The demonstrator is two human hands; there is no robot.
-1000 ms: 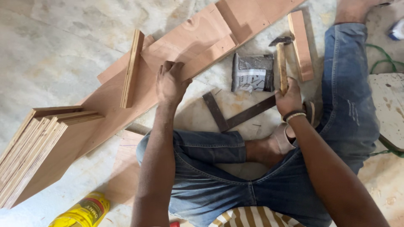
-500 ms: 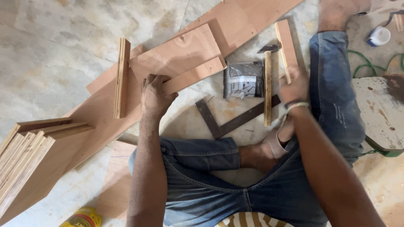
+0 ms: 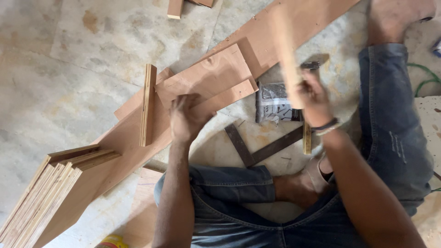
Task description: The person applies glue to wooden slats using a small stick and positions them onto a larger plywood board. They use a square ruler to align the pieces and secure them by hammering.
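- Head view: person sits on pale stone floor [image 3: 69,59], legs in blue jeans [image 3: 395,138].
- Left hand [image 3: 186,117] rests on a small reddish-brown plywood rectangle [image 3: 206,76], fingers curled over its near edge; blurred, so can't tell if the grip is closed on it or just pressing.
- Right hand [image 3: 314,98] grip is closed around a wooden-handled hammer [image 3: 289,64]; handle is motion-blurred, dark metal head [image 3: 310,65] up near the long plywood board [image 3: 285,32].
- Plywood rectangle lies flat, overlapping a long brown plank [image 3: 124,151], just beside a narrow upright plywood strip [image 3: 148,103]; smooth face, layered edge.
- To do well, judged: pin the panel flat and keep left fingers clear of the hammer's path.
- Nearby: dark metal try square [image 3: 262,149], grey plastic packet [image 3: 273,103], stacked plywood strips [image 3: 46,188].
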